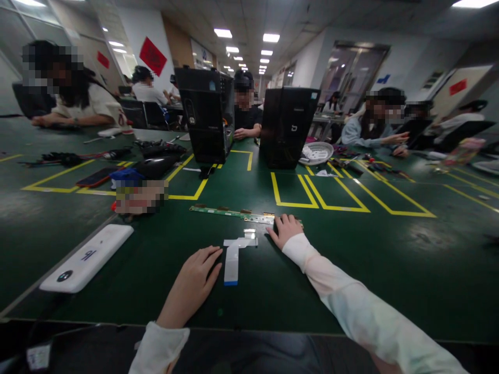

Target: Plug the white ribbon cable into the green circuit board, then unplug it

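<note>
My left hand point(193, 283) rests on the green table with its fingers extended, just left of a white flat ribbon cable point(232, 262) with a blue end. The fingertips come close to the cable; whether they touch it I cannot tell. My right hand point(287, 231) lies over the right end of a long, narrow circuit board strip point(218, 211), thumb held apart and fingers laid across it. The hand hides part of that end. A shiny metallic piece point(249, 234) sits between the board and the cable, whose top part lies crosswise.
A white power bank point(88, 259) lies at left. Behind it are a pixelated item point(140, 197), a dark phone-like slab point(97, 177) and tangled cables point(62, 158). Two black computer towers point(206, 117) stand farther back, beside a white basket point(316, 152). Other people sit around the room.
</note>
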`<action>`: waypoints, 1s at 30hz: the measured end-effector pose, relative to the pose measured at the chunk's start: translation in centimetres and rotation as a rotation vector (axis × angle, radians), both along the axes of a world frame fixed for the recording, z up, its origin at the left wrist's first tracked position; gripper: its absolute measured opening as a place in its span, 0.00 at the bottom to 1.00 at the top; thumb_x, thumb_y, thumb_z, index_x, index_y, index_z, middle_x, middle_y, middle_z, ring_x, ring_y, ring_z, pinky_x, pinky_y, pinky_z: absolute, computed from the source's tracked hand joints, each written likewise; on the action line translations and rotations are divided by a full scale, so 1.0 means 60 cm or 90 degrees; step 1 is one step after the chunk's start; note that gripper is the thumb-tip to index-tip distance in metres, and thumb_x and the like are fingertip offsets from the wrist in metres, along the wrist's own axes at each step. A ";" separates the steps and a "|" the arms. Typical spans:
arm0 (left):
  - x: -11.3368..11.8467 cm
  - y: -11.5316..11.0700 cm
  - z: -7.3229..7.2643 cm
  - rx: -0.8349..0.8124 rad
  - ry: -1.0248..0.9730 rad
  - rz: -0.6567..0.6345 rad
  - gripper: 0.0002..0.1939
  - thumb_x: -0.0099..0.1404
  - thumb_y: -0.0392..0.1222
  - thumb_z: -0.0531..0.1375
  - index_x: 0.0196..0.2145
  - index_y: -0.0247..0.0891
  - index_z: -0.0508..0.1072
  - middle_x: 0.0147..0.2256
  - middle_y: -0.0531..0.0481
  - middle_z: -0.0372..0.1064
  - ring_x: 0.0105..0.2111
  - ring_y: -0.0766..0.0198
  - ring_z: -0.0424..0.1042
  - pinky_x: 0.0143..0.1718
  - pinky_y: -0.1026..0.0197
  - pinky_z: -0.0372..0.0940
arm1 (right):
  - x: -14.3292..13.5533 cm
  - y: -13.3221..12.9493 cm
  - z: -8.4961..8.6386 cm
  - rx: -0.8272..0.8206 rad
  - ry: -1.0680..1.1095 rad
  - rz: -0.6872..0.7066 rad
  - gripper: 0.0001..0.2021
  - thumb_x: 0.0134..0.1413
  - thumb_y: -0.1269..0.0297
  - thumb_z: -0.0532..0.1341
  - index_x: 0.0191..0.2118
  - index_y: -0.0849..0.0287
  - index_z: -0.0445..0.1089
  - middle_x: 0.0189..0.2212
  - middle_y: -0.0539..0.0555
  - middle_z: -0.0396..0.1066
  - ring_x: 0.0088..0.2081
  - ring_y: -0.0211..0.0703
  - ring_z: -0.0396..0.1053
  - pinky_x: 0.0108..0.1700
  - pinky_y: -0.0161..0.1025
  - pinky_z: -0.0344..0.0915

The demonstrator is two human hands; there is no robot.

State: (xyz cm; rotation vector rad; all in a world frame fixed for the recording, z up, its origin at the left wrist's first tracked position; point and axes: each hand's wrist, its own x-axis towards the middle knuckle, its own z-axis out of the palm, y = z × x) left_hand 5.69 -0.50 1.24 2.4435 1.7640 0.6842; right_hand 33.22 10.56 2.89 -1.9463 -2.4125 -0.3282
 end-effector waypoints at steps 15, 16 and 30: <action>0.022 0.020 0.072 -0.084 0.032 -0.128 0.20 0.71 0.49 0.50 0.57 0.46 0.68 0.58 0.47 0.65 0.58 0.56 0.64 0.58 0.48 0.63 | 0.051 0.021 -0.023 0.035 0.069 0.178 0.24 0.64 0.52 0.52 0.59 0.60 0.66 0.54 0.64 0.65 0.50 0.57 0.60 0.50 0.51 0.61; 0.033 0.027 0.083 -0.078 0.051 -0.149 0.20 0.71 0.48 0.50 0.58 0.46 0.67 0.58 0.47 0.65 0.58 0.56 0.64 0.58 0.48 0.62 | 0.052 0.021 -0.024 0.036 0.071 0.180 0.24 0.64 0.52 0.52 0.59 0.60 0.66 0.54 0.64 0.65 0.50 0.57 0.60 0.50 0.52 0.61; 0.135 0.111 0.061 0.025 0.147 -0.189 0.15 0.71 0.39 0.48 0.46 0.35 0.72 0.45 0.43 0.73 0.46 0.55 0.69 0.45 0.51 0.66 | 0.047 0.008 -0.027 0.065 0.103 0.210 0.22 0.63 0.60 0.54 0.58 0.62 0.66 0.57 0.65 0.63 0.55 0.59 0.58 0.54 0.54 0.62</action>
